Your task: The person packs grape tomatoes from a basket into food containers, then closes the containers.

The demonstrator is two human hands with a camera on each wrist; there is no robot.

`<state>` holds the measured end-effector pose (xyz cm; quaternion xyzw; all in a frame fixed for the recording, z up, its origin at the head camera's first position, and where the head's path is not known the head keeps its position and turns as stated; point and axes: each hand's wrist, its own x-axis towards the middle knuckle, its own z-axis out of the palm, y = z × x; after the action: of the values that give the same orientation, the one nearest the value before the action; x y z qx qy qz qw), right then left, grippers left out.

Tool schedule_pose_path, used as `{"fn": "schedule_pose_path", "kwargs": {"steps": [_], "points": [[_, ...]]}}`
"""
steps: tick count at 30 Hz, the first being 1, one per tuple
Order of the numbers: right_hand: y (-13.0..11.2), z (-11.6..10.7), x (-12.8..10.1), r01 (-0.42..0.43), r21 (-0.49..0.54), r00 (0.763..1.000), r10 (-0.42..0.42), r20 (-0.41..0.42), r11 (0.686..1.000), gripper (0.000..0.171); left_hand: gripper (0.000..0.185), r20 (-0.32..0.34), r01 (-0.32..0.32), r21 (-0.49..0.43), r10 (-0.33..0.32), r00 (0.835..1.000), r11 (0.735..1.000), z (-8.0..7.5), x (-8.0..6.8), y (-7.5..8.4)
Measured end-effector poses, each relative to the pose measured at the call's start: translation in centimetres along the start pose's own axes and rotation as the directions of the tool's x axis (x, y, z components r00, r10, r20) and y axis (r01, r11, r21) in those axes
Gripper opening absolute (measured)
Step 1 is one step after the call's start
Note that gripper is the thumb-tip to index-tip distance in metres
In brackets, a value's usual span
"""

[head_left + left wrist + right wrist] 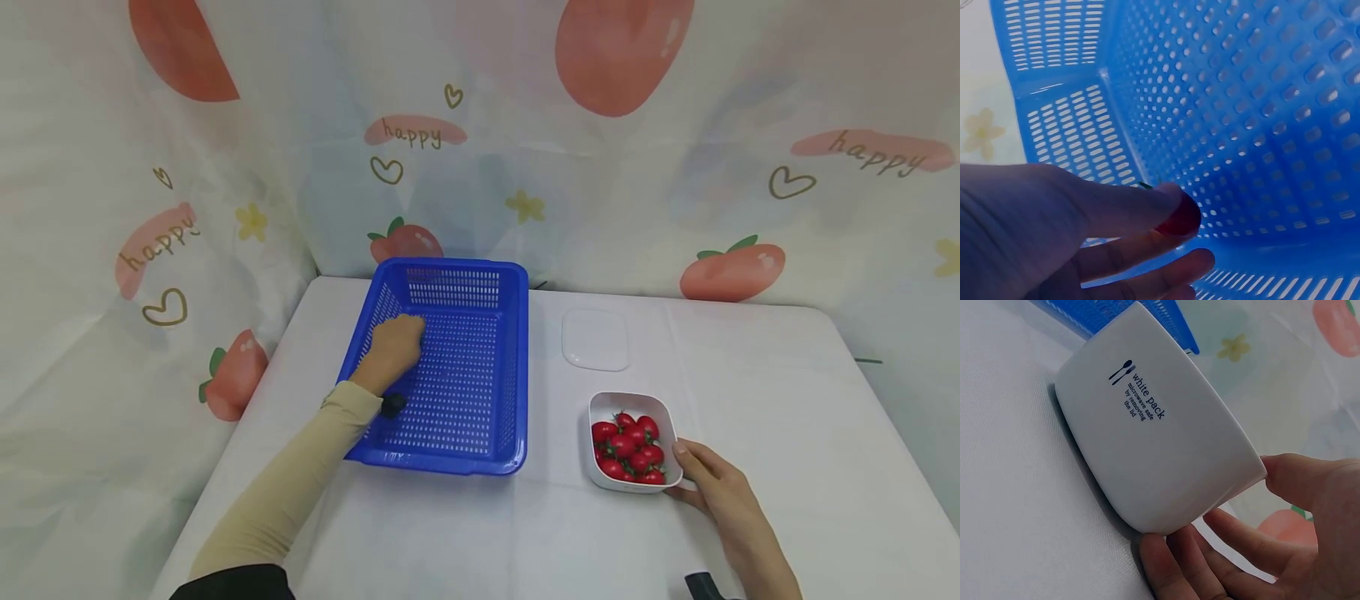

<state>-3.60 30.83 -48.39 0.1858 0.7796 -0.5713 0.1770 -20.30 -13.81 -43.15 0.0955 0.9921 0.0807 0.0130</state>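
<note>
Inside the blue plastic basket (461,461), my left hand (397,346) reaches toward the left side. Between thumb and fingers it pinches a red cherry tomato (1182,215) with a bit of green stem, seen in the left wrist view; the head view hides it behind the hand. At the right, my right hand (716,483) holds a white square container (637,488) by its near right corner, thumb at the rim and fingers low on the side. Several cherry tomatoes (630,446) with green stems lie in the container. Printed lettering marks the container's wall (1154,450) in the right wrist view.
A clear flat lid (595,340) lies on the white-covered table (780,392), behind the container and right of the basket. A printed curtain (615,192) hangs along the table's back and left. Black wrist devices (702,586) show near both wrists.
</note>
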Motion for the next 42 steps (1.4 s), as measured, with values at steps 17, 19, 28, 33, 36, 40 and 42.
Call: {"fn": "schedule_pose_path", "kwargs": {"steps": [17, 19, 28, 33, 36, 40, 42], "points": [[0.1, 0.1, -0.1, -0.003, -0.013, 1.000, 0.003, -0.007, 1.000, 0.082, 0.015, -0.096, -0.060, -0.179, 0.043, 0.994, 0.982, -2.8, -2.2, 2.6], [0.1, 0.1, -0.1, -0.004, -0.013, 1.000, 0.004, -0.008, 1.000, 0.082, 0.017, -0.098, -0.062, -0.224, 0.041, 0.994, 0.973, -3.1, -2.6, 3.1], [-0.1, 0.1, -0.1, -0.014, -0.007, 1.000, 0.014, -0.006, 1.000, 0.083, 0.020, -0.102, -0.091, -0.403, 0.054, 0.993, 0.911, -4.3, -4.4, 5.2], [-0.1, 0.0, -0.1, -0.002, -0.008, 1.000, 0.002, -0.006, 1.000, 0.083, 0.020, -0.101, -0.113, -0.538, 0.069, 0.992, 0.835, -4.5, -5.4, 6.4], [0.0, 0.1, -0.1, 0.006, -0.012, 1.000, -0.006, -0.011, 1.000, 0.082, 0.020, -0.108, -0.134, -0.611, 0.085, 0.990, 0.781, -4.3, -5.9, 7.2], [-0.1, 0.1, -0.1, 0.002, -0.016, 1.000, -0.002, -0.010, 1.000, 0.081, 0.020, -0.127, -0.153, -0.682, 0.090, 0.988, 0.715, -3.8, -6.6, 8.5], [-0.2, 0.1, -0.1, 0.000, -0.016, 1.000, 0.000, -0.009, 1.000, 0.081, 0.021, -0.133, -0.153, -0.706, 0.083, 0.988, 0.691, -3.6, -6.9, 9.2]]}}
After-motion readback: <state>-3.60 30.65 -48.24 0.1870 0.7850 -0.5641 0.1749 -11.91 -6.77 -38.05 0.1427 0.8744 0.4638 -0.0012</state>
